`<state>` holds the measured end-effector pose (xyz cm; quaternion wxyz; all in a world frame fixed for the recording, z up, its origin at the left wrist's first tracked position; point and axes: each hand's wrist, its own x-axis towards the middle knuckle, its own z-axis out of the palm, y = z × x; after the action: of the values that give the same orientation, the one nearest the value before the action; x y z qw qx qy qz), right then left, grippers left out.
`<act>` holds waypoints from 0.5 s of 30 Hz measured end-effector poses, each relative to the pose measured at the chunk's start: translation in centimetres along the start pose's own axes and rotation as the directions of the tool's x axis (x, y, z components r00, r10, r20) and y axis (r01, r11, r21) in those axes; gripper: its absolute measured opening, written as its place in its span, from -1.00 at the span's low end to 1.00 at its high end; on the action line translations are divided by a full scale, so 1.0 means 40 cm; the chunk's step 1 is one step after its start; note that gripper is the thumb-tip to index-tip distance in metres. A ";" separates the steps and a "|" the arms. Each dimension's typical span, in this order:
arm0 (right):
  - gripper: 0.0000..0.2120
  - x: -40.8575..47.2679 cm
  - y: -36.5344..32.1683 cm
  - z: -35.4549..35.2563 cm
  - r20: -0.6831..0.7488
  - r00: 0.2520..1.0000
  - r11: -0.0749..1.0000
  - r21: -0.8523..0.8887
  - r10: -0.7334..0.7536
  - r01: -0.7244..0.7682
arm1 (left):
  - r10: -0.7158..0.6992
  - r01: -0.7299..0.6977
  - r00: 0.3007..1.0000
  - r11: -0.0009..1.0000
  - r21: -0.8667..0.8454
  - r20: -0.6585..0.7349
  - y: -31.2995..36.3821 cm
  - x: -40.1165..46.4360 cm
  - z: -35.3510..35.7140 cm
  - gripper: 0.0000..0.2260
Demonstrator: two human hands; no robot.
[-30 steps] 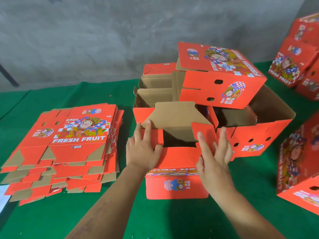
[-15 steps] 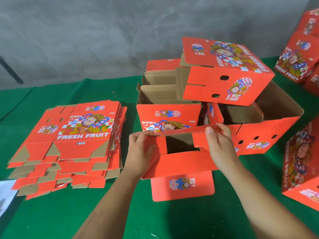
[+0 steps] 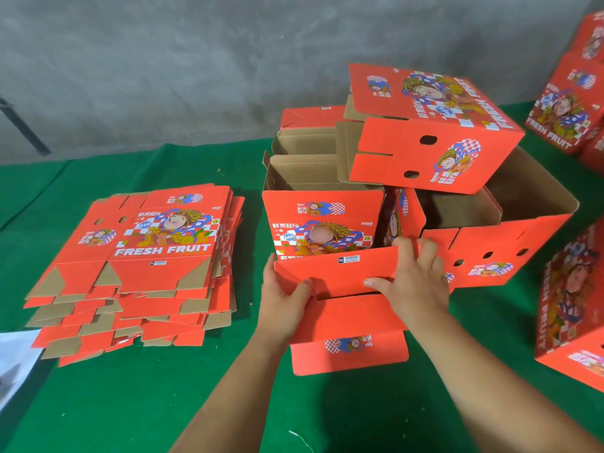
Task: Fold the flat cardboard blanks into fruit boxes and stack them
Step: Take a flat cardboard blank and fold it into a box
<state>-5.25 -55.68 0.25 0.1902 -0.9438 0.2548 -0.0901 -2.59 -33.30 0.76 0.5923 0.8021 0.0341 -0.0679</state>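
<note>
Red cardboard, the half-folded box [image 3: 346, 308] stands just before the finished boxes [image 3: 434, 132]. My left hand [image 3: 284, 299] and right hand [image 3: 415, 282] grip its bottom flaps; I should press them level, so they lock.

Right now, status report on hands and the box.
Left hand and right hand both grip half-folded box, pressing flaps. Flat blanks wait left. Nothing blocking.

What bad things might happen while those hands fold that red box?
1. The left hand and right hand are pinching the flaps of the half-folded box; a flap could slip and spring open.
2. The tilted box sits crookedly on the open boxes just behind; a bump might topple it.
3. The pile of flat blanks looks uneven and could slide.
</note>
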 end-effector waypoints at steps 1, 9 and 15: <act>-0.14 -0.002 0.001 0.001 0.005 1.000 1.000 0.020 -0.014 0.013 | -0.039 0.039 0.999 0.996 -0.075 0.006 0.001 -0.002 0.002 -0.47; -0.35 -0.011 -0.019 -0.094 0.123 0.967 0.698 0.672 0.225 -0.248 | -0.144 0.055 0.955 0.945 -0.323 -0.258 0.032 0.010 -0.084 -0.71; -0.60 -0.023 0.007 -0.154 0.790 0.612 0.289 0.576 0.044 -0.765 | 0.018 0.010 0.999 0.850 -0.527 0.047 0.007 0.008 -0.195 -0.50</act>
<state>-7.81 -57.38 5.70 0.7481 -0.5452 0.3351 0.1757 -1.71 -25.94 3.23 0.7902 0.6073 0.0349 -0.0748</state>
